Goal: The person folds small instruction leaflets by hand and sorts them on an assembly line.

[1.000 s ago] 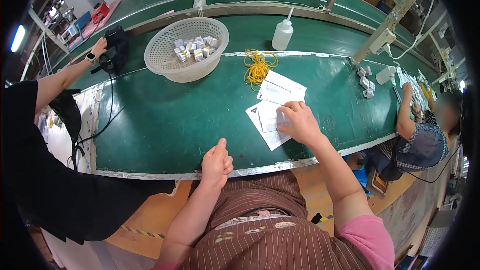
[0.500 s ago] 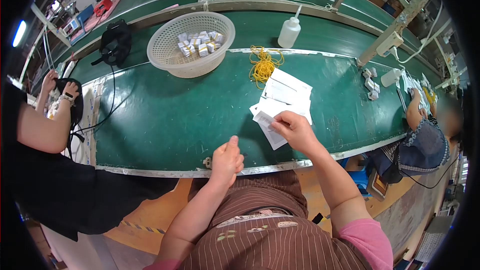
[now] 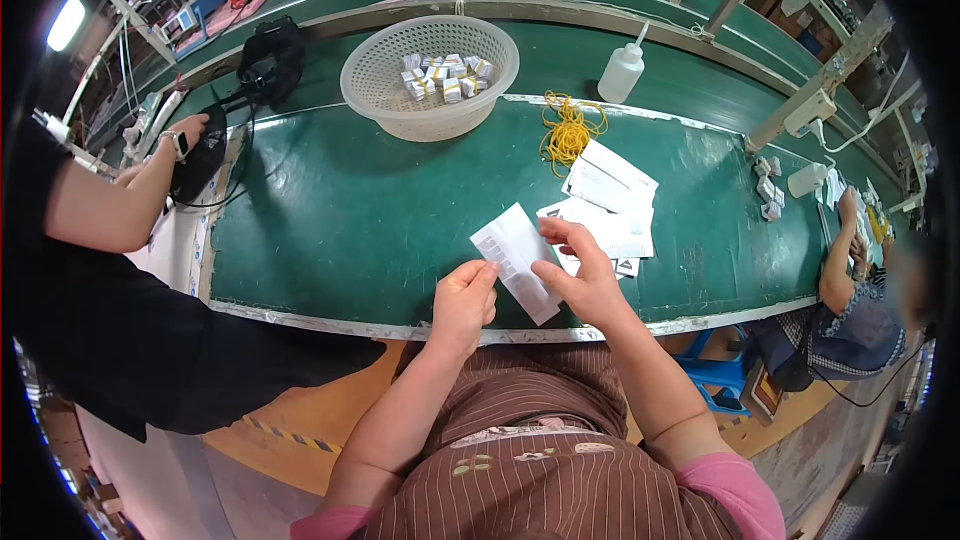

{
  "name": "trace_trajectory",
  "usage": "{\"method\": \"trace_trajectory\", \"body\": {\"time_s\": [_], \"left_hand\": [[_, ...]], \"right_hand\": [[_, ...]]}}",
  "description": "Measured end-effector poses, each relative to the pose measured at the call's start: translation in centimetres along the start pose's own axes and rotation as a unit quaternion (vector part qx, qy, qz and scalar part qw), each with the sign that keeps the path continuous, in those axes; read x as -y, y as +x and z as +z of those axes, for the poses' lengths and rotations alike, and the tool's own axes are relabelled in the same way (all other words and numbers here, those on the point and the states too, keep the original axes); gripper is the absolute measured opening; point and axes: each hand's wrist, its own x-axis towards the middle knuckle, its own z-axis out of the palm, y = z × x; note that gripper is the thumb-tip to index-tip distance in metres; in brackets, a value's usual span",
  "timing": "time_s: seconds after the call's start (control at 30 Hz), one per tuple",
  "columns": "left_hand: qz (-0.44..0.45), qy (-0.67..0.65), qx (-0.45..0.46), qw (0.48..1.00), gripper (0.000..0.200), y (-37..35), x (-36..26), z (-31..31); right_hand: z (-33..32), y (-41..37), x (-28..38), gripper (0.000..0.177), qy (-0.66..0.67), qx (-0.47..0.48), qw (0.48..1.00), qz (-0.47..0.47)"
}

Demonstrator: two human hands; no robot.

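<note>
A white printed paper sheet [image 3: 514,252] with crease lines stands tilted over the near edge of the green table. My left hand [image 3: 463,305] pinches its left edge between thumb and bent fingers. At the sheet's right edge is my right hand [image 3: 588,278], thumb and fingers spread apart, the thumb tip right at the paper. Just beyond that hand lies a loose pile of white papers [image 3: 612,198], partly covered by my fingers. Yellow rubber bands [image 3: 570,132] lie tangled behind the pile.
A white perforated basket [image 3: 425,127] holds several banded paper bundles [image 3: 447,77]. Behind the rubber bands stands a squeeze bottle [image 3: 621,73]. One person's arm [image 3: 110,202] is at left beside a black bag [image 3: 272,60]; another person [image 3: 850,325] sits at right near small bundles [image 3: 769,188].
The sheet has come off the pile, moving left and toward me. My left hand has taken hold of its left edge, while the right hand's fingers have spread. The camera view has shifted slightly.
</note>
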Motion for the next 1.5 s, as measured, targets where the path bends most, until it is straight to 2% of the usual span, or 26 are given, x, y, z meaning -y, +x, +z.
{"method": "trace_trajectory", "body": {"time_s": [0.03,0.13,0.17,0.2,0.27,0.37,0.47,0.57,0.67,0.77,0.87,0.9,0.93,0.97,1.07,1.1,1.2,1.27,1.3,1.33,1.37,1.4,1.43,1.5], "left_hand": [[-0.007,-0.022,-0.001,1.0,0.015,0.0,0.0,-0.3],[0.005,-0.031,0.03,0.999,0.018,0.2,0.5,-1.2],[0.006,0.003,0.028,1.0,0.019,0.2,0.6,-1.1],[0.007,0.036,0.025,0.999,0.019,0.0,0.6,-0.7],[0.023,0.096,0.014,0.995,0.02,0.1,0.9,-0.2],[0.048,0.144,-0.018,0.988,0.02,0.5,1.3,0.1],[-0.014,0.046,0.017,0.999,0.021,0.8,1.6,-0.8],[-0.047,-0.012,0.04,0.998,0.024,0.4,1.4,-0.2],[-0.054,-0.019,0.095,0.994,0.024,-0.4,0.5,0.2],[-0.053,0.04,0.036,0.997,0.031,-1.0,-0.7,1.4],[-0.03,0.021,0.013,0.999,0.029,-0.4,0.1,0.4],[-0.032,0.016,0.025,0.999,0.029,-0.4,0.0,0.2],[-0.035,0.011,0.037,0.999,0.029,-0.5,-0.1,0.1],[-0.039,0.005,0.051,0.998,0.029,-0.5,-0.1,0.2],[-0.056,-0.03,0.074,0.995,0.029,-0.8,-0.8,1.2],[-0.056,-0.053,0.074,0.994,0.029,-0.7,-0.9,1.2],[-0.051,-0.134,0.069,0.987,0.031,-0.2,-0.9,0.7],[-0.044,-0.204,0.063,0.976,0.032,0.8,0.0,-0.4],[-0.046,-0.191,0.036,0.98,0.032,0.9,-0.2,-0.4],[-0.047,-0.178,0.009,0.983,0.032,1.1,-0.6,-0.5],[-0.048,-0.164,-0.019,0.985,0.032,1.1,-0.9,-0.6],[-0.069,-0.143,-0.013,0.987,0.032,0.7,-1.3,-0.5],[-0.091,-0.122,-0.006,0.988,0.032,0.0,-1.8,-0.2],[-0.12,-0.09,0.022,0.988,0.033,-1.0,-1.4,0.0]], "right_hand": [[0.0,-0.2,-0.4,0.047,0.066,0.026,0.996,0.062],[-0.6,-0.3,0.6,0.041,0.166,0.169,0.935,0.265],[-0.4,-0.8,-0.1,0.035,0.129,0.19,0.931,0.285],[-0.4,-0.7,1.0,0.029,0.088,0.173,0.946,0.26],[-0.2,-1.2,0.7,0.028,0.044,0.176,0.952,0.245],[0.2,-1.5,2.1,0.029,-0.134,0.093,0.986,0.041],[0.2,-1.6,4.3,0.035,-0.155,0.085,0.984,-0.008],[0.9,-2.5,3.7,0.05,-0.222,0.1,0.967,-0.071],[1.0,-2.8,3.9,0.061,-0.266,0.116,0.952,-0.1],[0.2,-2.5,4.5,0.065,-0.266,0.184,0.943,-0.078],[-0.6,-2.4,3.8,0.063,-0.039,0.171,0.984,-0.013],[-0.7,-2.6,2.4,0.059,0.119,0.165,0.972,0.117],[-0.7,-2.6,1.5,0.057,0.272,0.15,0.918,0.244],[-0.8,-2.5,1.0,0.04,0.282,0.119,0.921,0.242],[-0.5,-3.1,0.1,0.023,0.259,0.219,0.885,0.32],[0.0,-3.5,0.6,0.017,0.305,0.158,0.886,0.311],[-0.2,-3.9,0.9,0.014,0.256,0.121,0.908,0.309],[-0.4,-4.1,1.3,0.01,0.169,0.091,0.945,0.265],[-0.5,-4.1,1.6,0.008,0.125,0.075,0.959,0.241],[-0.7,-3.9,1.6,0.006,0.021,0.049,0.988,0.143],[-1.1,-3.6,1.5,0.005,-0.081,0.022,0.996,0.043],[-1.3,-3.2,1.7,0.005,-0.182,-0.006,0.981,-0.059],[-1.5,-2.7,2.1,0.016,-0.217,-0.038,0.968,-0.116],[-2.0,-2.3,3.2,0.02,-0.254,0.002,0.954,-0.16]]}}
